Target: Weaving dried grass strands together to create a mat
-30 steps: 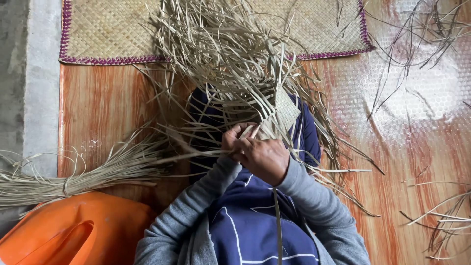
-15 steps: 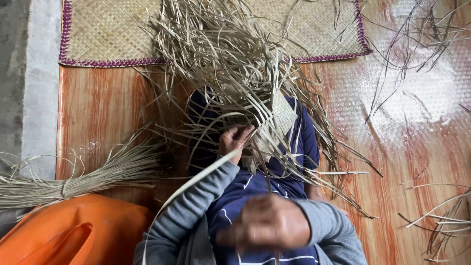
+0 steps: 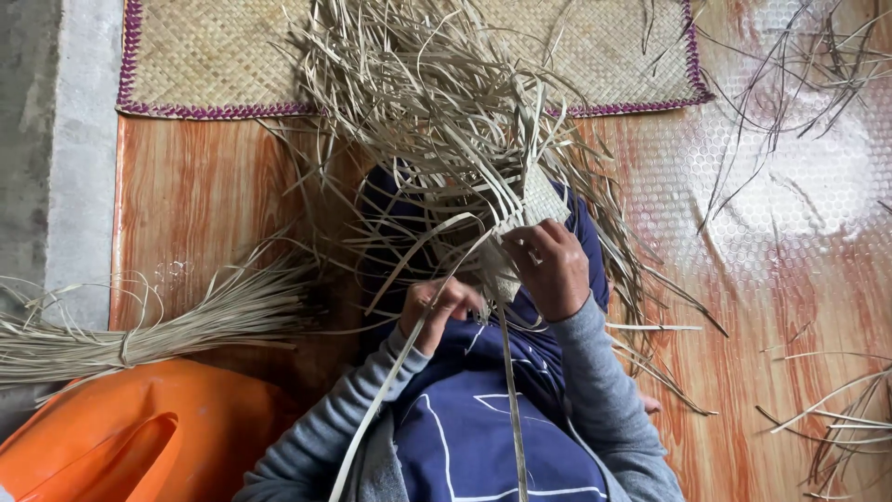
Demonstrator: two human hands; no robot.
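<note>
A partly woven piece of pale dried-leaf strips [image 3: 520, 223] rests on my lap, with many loose strip ends [image 3: 437, 102] fanning up and outward from it. My right hand [image 3: 555, 268] grips the woven edge just below its top corner. My left hand [image 3: 437, 311] sits lower left and pinches a long single strip [image 3: 390, 390] that runs down past my grey sleeve. A second strip [image 3: 511, 400] hangs straight down over my blue clothing. Both hands are close together at the weave's lower edge.
A finished woven mat with a purple border [image 3: 204, 65] lies at the top. A tied bundle of dried strips [image 3: 149, 325] lies left on the orange patterned floor covering [image 3: 214, 195]. An orange plastic container [image 3: 111, 437] sits bottom left. Scattered strips [image 3: 836, 409] lie at right.
My right hand, which had dropped low toward my lap, has come back up to the woven piece. My left hand shifted down and left along a long strip.
</note>
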